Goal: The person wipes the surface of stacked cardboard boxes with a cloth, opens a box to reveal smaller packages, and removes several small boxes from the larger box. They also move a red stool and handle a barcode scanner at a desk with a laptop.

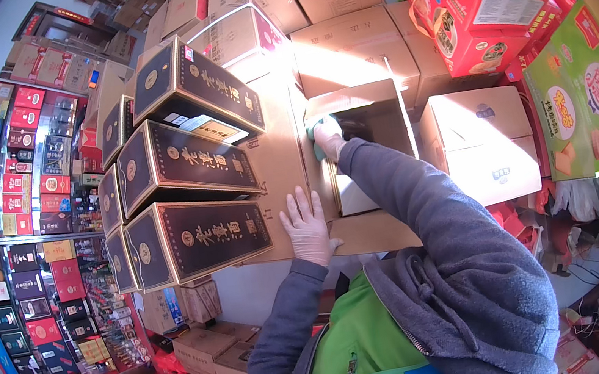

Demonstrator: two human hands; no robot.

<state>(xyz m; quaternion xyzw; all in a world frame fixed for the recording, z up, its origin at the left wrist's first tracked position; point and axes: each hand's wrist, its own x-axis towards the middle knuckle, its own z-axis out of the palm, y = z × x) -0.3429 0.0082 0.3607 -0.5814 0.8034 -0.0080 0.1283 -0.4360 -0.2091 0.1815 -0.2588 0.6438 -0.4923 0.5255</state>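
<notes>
An open cardboard carton (407,122) stands in front of me, and a dark box (352,193) with a pale edge shows inside it. My right hand (328,135), in a thin whitish glove, reaches into the carton's left side, closed on a green cloth (316,141). Its fingertips are partly hidden. My left hand (307,229), gloved as well, lies with fingers spread on the carton's folded-out flap (279,140). To its left stand several dark gift boxes (185,161) with gold trim and gold lettering. A pale card or booklet (213,130) lies between two of them.
Brown cartons (341,43) are stacked behind the open one. At the right are a smaller brown carton (479,131), red gift boxes (488,0) and a green carton (585,93). Shelves (35,155) of boxed goods line the left. More cartons (212,352) sit low at front left.
</notes>
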